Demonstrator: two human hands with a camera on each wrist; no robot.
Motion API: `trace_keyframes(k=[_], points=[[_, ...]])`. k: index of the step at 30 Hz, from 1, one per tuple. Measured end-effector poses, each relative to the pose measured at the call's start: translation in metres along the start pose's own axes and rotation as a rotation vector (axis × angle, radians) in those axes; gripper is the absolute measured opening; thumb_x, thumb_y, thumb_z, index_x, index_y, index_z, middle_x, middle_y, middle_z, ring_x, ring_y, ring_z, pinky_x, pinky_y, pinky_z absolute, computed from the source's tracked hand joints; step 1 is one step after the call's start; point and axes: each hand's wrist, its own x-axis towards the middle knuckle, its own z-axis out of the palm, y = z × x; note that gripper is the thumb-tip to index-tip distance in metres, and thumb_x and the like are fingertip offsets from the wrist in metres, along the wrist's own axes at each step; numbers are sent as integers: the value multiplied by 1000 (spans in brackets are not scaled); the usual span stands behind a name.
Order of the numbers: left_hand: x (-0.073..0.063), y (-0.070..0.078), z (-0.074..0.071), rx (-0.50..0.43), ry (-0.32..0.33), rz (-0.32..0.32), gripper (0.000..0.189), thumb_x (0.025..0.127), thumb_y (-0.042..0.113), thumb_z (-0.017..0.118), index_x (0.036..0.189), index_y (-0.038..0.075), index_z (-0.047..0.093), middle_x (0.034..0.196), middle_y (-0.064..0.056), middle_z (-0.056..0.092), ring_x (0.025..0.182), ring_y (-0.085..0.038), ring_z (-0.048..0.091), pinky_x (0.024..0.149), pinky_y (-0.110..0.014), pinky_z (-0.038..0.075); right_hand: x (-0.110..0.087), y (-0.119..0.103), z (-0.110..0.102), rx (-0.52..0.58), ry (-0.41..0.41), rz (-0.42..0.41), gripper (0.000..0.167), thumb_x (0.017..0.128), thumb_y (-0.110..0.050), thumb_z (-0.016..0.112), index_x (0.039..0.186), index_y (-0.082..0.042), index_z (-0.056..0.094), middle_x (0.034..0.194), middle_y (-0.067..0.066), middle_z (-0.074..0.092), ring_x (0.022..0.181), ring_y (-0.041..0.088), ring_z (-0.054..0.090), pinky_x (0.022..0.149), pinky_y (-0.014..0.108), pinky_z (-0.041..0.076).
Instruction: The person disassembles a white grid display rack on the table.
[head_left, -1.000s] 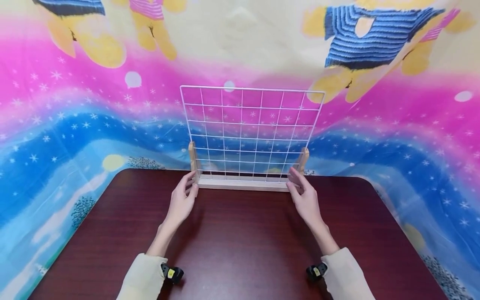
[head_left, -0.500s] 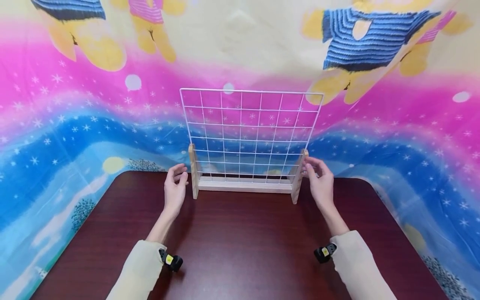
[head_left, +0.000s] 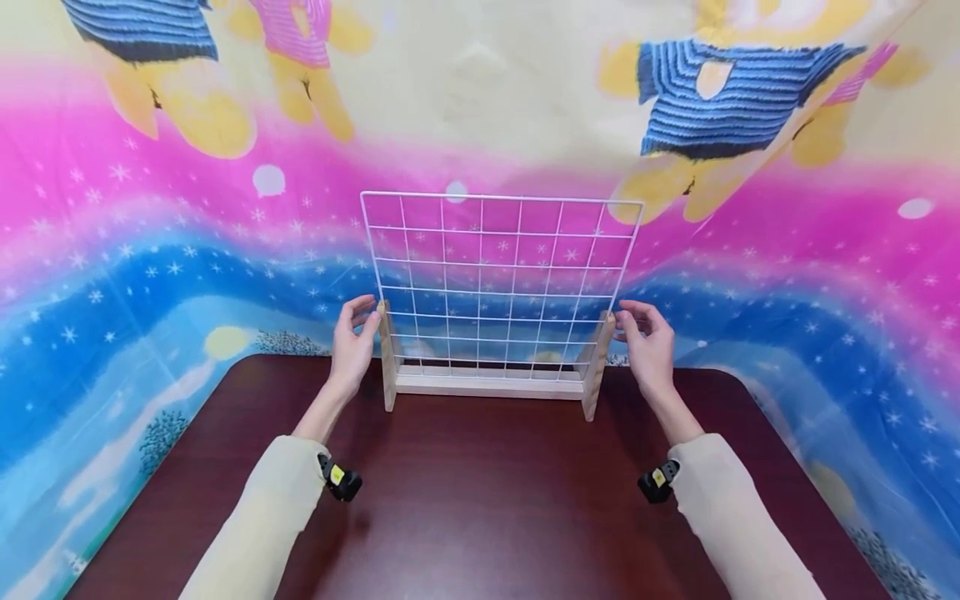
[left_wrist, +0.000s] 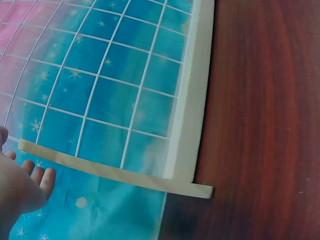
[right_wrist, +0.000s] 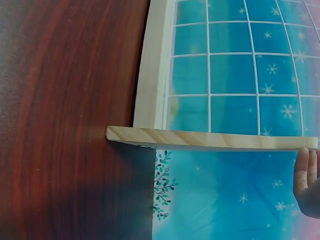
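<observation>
A white wire grid panel (head_left: 502, 198) stands upright in a wooden stand. The stand has a left upright (head_left: 387, 367), a right upright (head_left: 596, 371) and a pale crossbar (head_left: 487, 387). Beside the top of the left upright is my left hand (head_left: 352, 346), fingers loosely bent. In the left wrist view, fingers of this hand (left_wrist: 22, 185) lie outside the upright's top end; contact is unclear. My right hand (head_left: 651, 354) is at the top of the right upright. In the right wrist view, its fingertips (right_wrist: 302, 160) seem to touch the upright's outer face.
The stand is near the back edge of a dark reddish-brown table (head_left: 480, 483). Behind it hangs a colourful cloth (head_left: 480, 100) printed with bears and snowflakes. A small black camera sits on each wrist, by the cream sleeves (head_left: 255, 500).
Both hands have left the lower front of the stand, moved outward, then risen to the tops of the uprights. The stand stays on the table; the whole view has shifted slightly.
</observation>
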Motion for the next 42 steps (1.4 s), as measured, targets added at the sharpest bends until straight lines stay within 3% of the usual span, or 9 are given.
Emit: trace_keyframes(k=[3, 6, 10, 15, 24, 29, 35, 39, 42], points=[[6, 2, 0, 0, -27, 5, 37, 102, 12, 50, 137, -2, 47, 134, -21, 50, 118, -32, 47, 93, -48, 44, 4, 2, 1, 1, 2, -4, 26, 98, -8, 57, 116, 10, 61, 98, 20, 64, 82, 15, 65, 73, 25, 58], [12, 5, 0, 32, -41, -6, 37, 102, 13, 50, 136, 0, 49, 132, -21, 53, 117, -26, 49, 92, -36, 45, 7, 1, 2, 24, 3, -8, 25, 97, -7, 57, 114, 10, 63, 94, 15, 66, 81, 14, 65, 74, 23, 58], [19, 10, 1, 49, -27, -8, 34, 101, 14, 52, 131, -2, 55, 123, -24, 58, 108, -21, 54, 86, -23, 46, 13, 0, 4, 0, 25, -6, 24, 97, -9, 59, 111, 9, 65, 88, 4, 67, 80, 11, 65, 74, 19, 56], [27, 11, 0, 10, 2, 9, 30, 100, 15, 55, 120, -6, 63, 114, -25, 65, 105, -26, 60, 83, -21, 49, 24, -3, 6, -25, 38, 27, 26, 94, -12, 64, 109, 9, 67, 85, -4, 67, 77, 7, 66, 75, 18, 54], [39, 14, -1, -92, -14, 3, 28, 99, 12, 56, 116, -8, 65, 108, -28, 65, 106, -38, 61, 86, -25, 54, 34, -16, 2, 252, -82, 78, 31, 94, 0, 60, 112, 24, 56, 92, 14, 72, 76, 17, 71, 78, 28, 57], [41, 23, -1, -148, -4, 51, 24, 96, 2, 57, 114, -12, 65, 108, -33, 63, 99, -36, 65, 86, -32, 55, 29, -24, 2, 227, -148, 59, 33, 95, -2, 59, 112, 26, 54, 94, 18, 71, 79, 17, 71, 78, 27, 57], [36, 41, 1, -201, -14, 34, 24, 95, -3, 57, 113, -17, 61, 105, -36, 61, 80, -20, 71, 86, -40, 55, 28, -25, 2, 176, -178, 8, 31, 96, -1, 57, 109, 27, 55, 94, 23, 70, 78, 15, 71, 76, 24, 57], [35, 47, 0, -152, -29, 22, 25, 96, -1, 56, 114, -17, 61, 105, -36, 62, 80, -18, 71, 86, -40, 55, 30, -25, 1, 131, -180, -11, 28, 96, -1, 57, 108, 25, 57, 95, 26, 69, 79, 15, 71, 75, 24, 57], [36, 49, 0, -95, -50, 12, 25, 98, 2, 55, 114, -15, 62, 106, -35, 62, 86, -27, 71, 87, -41, 54, 31, -24, 1, 124, -173, -6, 28, 96, -1, 56, 107, 25, 57, 94, 28, 68, 79, 16, 71, 75, 23, 57]])
